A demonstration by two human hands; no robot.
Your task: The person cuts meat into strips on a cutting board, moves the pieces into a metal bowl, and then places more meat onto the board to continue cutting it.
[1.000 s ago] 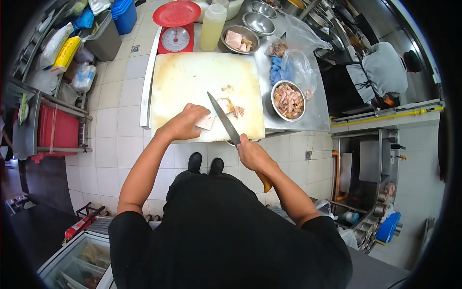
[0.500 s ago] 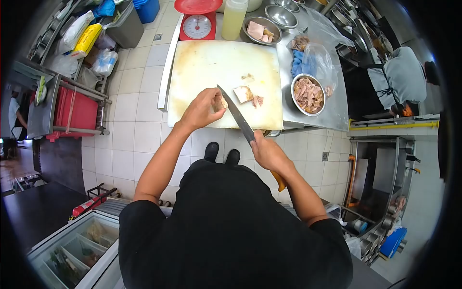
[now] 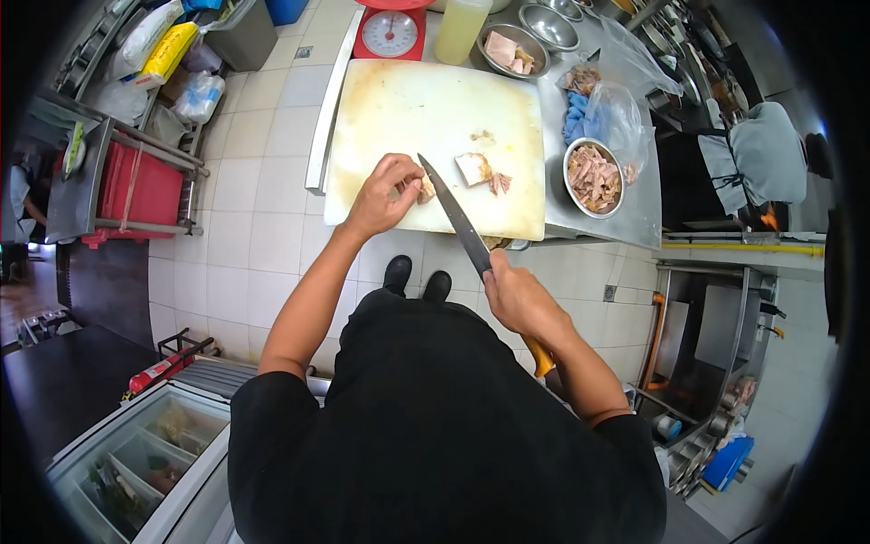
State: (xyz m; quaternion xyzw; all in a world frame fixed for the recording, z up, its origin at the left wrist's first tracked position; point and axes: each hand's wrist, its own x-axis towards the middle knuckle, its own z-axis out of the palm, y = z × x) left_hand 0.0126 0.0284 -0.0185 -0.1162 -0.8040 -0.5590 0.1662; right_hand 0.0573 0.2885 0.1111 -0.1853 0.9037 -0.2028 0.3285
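Observation:
My left hand (image 3: 388,195) is closed, its curled fingers holding a small piece of meat (image 3: 427,190) against the white cutting board (image 3: 390,109). A long kitchen knife (image 3: 464,224) is in my right hand (image 3: 526,295), gripped near the orange handle. Its blade slants up and left, with the tip just right of my left fingers. Right of the blade lies a pale, brown-edged chunk of meat (image 3: 472,169), with small meat shreds (image 3: 499,184) beside it. My left fingers partly hide the held piece.
Right of the board stands a metal bowl (image 3: 600,214) of cut meat, near a blue cloth-like item (image 3: 576,118) and clear plastic bags. Behind are a red scale (image 3: 391,36), a yellowish liquid container (image 3: 459,32) and a bowl (image 3: 545,63) with meat chunks. Another person (image 3: 770,154) is at far right.
The view has shifted, so the board and bowls appear higher and farther right. Both hands keep their grips, and the knife tip stays close to my left fingers.

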